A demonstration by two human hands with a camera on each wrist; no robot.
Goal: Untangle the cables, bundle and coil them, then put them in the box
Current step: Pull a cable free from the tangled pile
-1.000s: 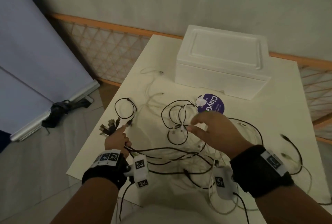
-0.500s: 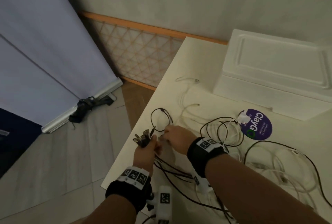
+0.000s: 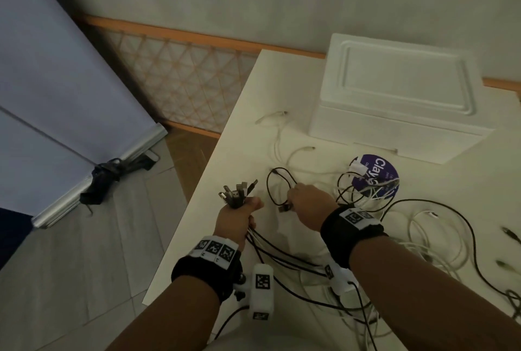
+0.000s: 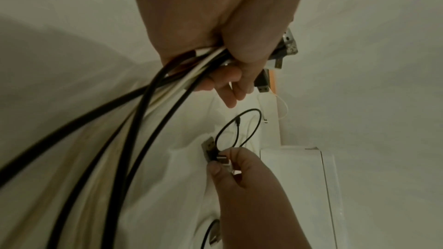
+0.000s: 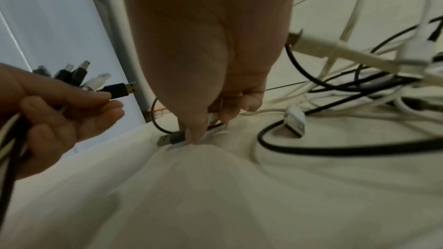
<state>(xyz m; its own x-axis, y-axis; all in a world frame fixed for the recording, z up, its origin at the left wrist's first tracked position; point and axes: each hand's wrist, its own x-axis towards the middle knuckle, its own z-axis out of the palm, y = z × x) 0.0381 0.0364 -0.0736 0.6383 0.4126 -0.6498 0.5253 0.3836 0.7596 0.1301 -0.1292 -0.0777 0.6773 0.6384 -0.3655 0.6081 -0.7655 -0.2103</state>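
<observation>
Left hand point(image 3: 238, 216) fisted round gathered black and white cable plug ends point(image 3: 238, 195), keeping them aligned for bundling; right hand point(image 3: 307, 204) pinched short black looped cable's USB plug point(image 5: 171, 138) on white table point(image 3: 225, 238); closed white foam box point(image 3: 400, 102) behind tangle

Table point(image 3: 234, 136) set before wall, fence point(image 3: 180, 80) to its left. Box point(image 3: 400, 102) placed at far right of table. Round sticker point(image 3: 380, 173) laid just before box. Cables point(image 3: 439, 238) spread over near right of table, loose ends point(image 3: 282, 136) left of box. Left hand point(image 3: 236, 218) held at near left edge, plugs point(image 3: 239, 192) bunched in it. Right hand point(image 3: 310, 207) just beside it, small loop point(image 3: 277, 184) behind its fingers
</observation>
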